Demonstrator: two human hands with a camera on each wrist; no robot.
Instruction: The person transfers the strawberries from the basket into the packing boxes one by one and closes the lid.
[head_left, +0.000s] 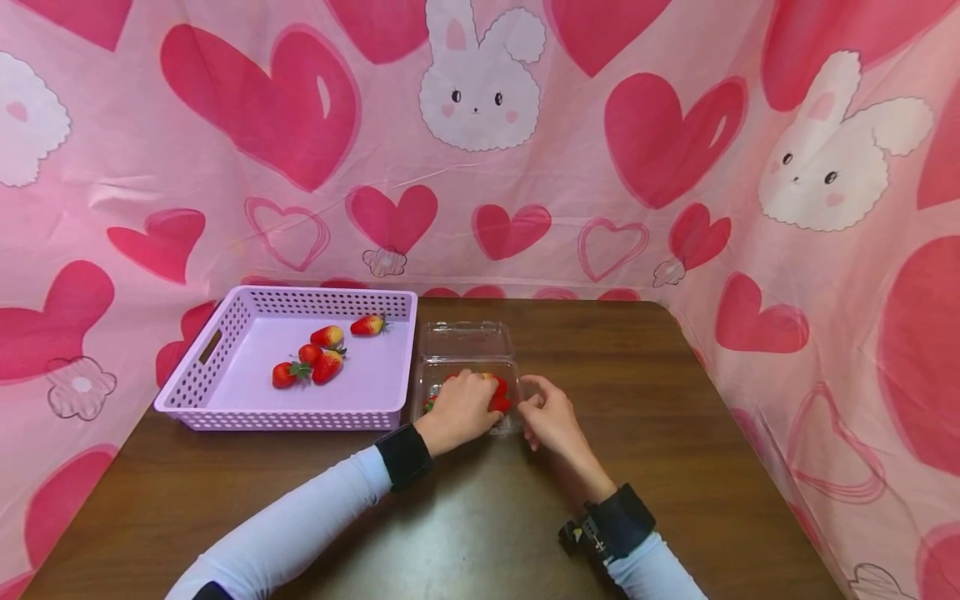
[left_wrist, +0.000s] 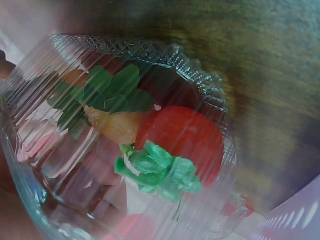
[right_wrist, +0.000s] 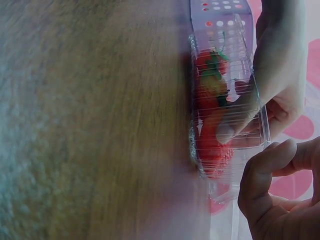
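A clear plastic clamshell box [head_left: 467, 360] stands with its lid folded back, and artificial strawberries [right_wrist: 210, 95] with green leaves lie inside. Over the box, my left hand [head_left: 462, 407] reaches down into it. In the right wrist view its thumb lies against a red strawberry [right_wrist: 214, 147] near the box's right end; the other fingers are partly hidden. My right hand [head_left: 553, 415] is at the box's right rim, fingers loosely bent, fingertips right by the edge. Through the ribbed wall, the left wrist view shows a red strawberry [left_wrist: 182, 140] with a green calyx.
Left of the box is a shallow purple basket [head_left: 285, 421] with perforated walls. Several strawberries [head_left: 327, 367] lie in it. Both stand on a brown wooden table [head_left: 600, 350], with a pink heart-and-rabbit cloth [head_left: 570, 167] hanging behind and to the sides.
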